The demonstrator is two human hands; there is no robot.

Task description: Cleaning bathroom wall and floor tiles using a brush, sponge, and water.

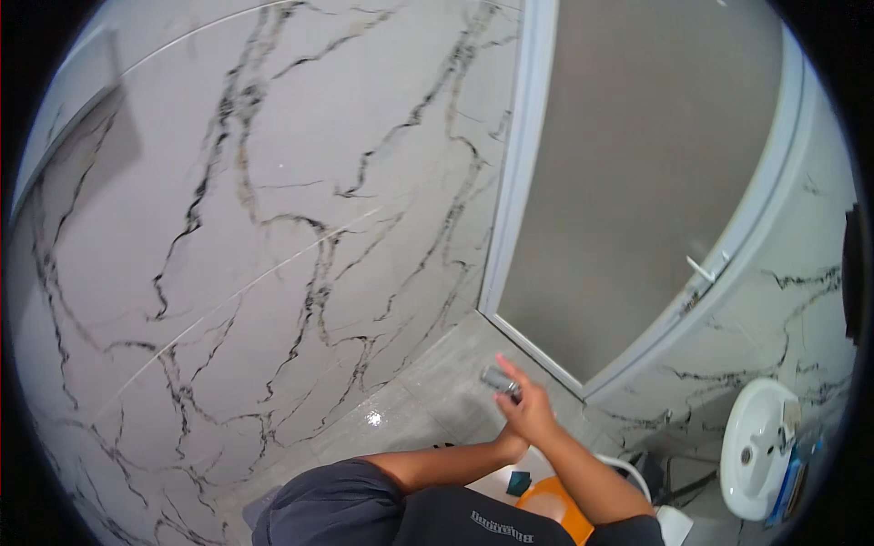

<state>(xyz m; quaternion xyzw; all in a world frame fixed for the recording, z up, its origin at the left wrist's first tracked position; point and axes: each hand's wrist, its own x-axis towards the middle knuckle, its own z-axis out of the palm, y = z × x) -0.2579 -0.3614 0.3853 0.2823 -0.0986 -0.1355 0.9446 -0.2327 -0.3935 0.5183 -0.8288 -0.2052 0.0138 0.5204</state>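
My right hand (531,411) is out in front of me above the grey tiled floor. Its fingers are closed around a small grey, metallic-looking cylindrical piece (497,379), whose exact kind I cannot make out. Close below, my left hand (513,444) meets the right wrist; its fingers are hidden there. Under my forearms a dark teal pad or cloth (518,483) lies against a white surface. Beside it is the orange rim of a round basin (575,520), partly covered by my right arm.
A frosted door (637,200) with a white handle (700,268) stands ahead on the right. At the right is a white washbasin (748,455), with blue packages (790,484) beside it. Marble-patterned wall (300,227) fills the left. A dark object (852,273) hangs at the far right.
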